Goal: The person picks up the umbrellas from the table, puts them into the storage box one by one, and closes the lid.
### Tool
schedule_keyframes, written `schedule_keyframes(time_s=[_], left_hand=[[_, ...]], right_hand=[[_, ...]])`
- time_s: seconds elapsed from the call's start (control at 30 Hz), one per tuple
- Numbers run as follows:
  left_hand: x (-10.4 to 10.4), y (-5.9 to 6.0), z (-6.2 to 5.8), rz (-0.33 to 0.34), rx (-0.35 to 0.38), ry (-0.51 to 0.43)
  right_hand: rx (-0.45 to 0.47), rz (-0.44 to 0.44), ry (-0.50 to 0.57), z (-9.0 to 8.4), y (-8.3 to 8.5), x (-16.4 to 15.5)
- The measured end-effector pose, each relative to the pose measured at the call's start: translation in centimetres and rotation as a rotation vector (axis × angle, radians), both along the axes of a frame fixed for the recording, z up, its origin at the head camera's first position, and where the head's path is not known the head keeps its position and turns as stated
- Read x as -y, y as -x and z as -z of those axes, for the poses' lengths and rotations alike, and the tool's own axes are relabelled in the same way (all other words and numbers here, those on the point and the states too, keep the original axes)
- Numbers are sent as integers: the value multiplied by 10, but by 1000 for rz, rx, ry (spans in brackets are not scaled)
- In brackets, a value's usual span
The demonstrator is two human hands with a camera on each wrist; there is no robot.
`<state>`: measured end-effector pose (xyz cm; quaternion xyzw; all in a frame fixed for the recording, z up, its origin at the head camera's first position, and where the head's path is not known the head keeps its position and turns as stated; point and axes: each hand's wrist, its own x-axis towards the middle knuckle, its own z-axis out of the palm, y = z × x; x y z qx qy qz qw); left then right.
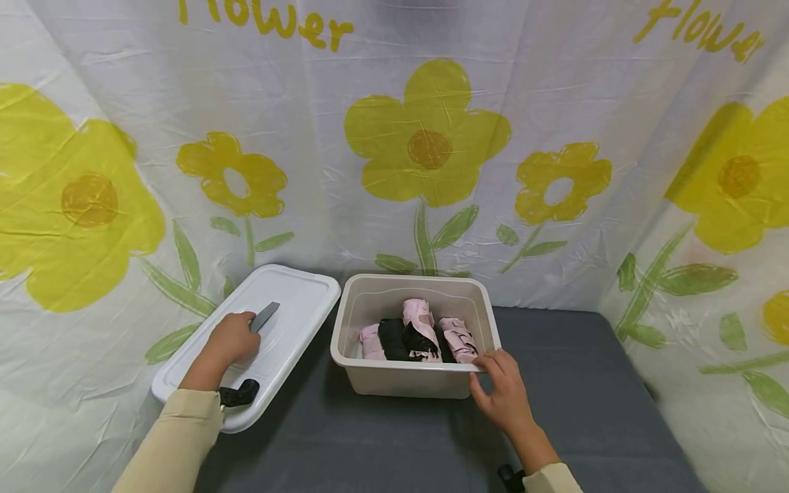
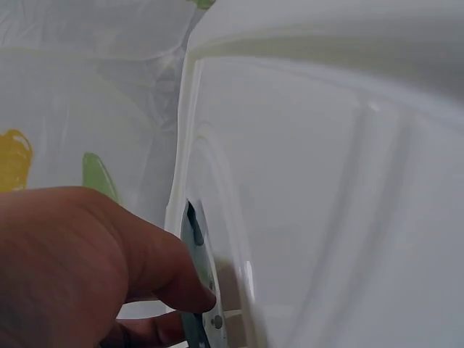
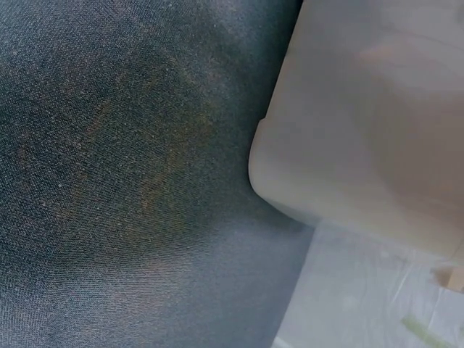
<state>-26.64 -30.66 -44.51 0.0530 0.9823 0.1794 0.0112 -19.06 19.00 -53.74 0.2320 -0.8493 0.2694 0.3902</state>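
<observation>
On the left, my left hand (image 1: 237,337) pinches a slim, flat grey piece (image 1: 265,316) over a white lid (image 1: 296,294). The left wrist view shows thumb and fingers on this grey piece (image 2: 194,246), which has small round marks; its kind I cannot tell. A beige storage box (image 1: 407,380) stands right of the lid. My right hand (image 1: 502,387) grips the box's front right corner, fingers over the rim and thumb against the outer wall. Inside lie rolled pink cloths (image 1: 459,339) and black cloths (image 1: 393,337). The right wrist view shows the box's wall (image 3: 362,145) but not the hand.
A dark grey cloth surface (image 1: 567,411) lies under the box. A white curtain (image 1: 320,171) with yellow flowers hangs behind and at both sides. The lid leans at a slant, its right edge close to the box. Black straps (image 1: 239,394) sit at the wrists.
</observation>
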Motion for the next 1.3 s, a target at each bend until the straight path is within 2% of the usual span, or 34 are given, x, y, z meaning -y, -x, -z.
schedule_keyframes(time_s=[0.37,0.47,0.7,0.9,1.07,1.3], left_hand=[[-6,5,-2,55,11,6],[-10,7,-2,91,21,1],[-16,8,-4,222,20,8],[-21,12,-5,270,27,17],[-25,20,-1,297,-12,62],[-35,30,-2,344,-72,111]], right_hand=[[9,15,0,0,0,1],[8,13,2,-1,-1,1],[13,16,1,-1,-2,1],[15,20,11,1,-2,1],[23,26,22,1,-3,2],[35,43,28,0,-4,3]])
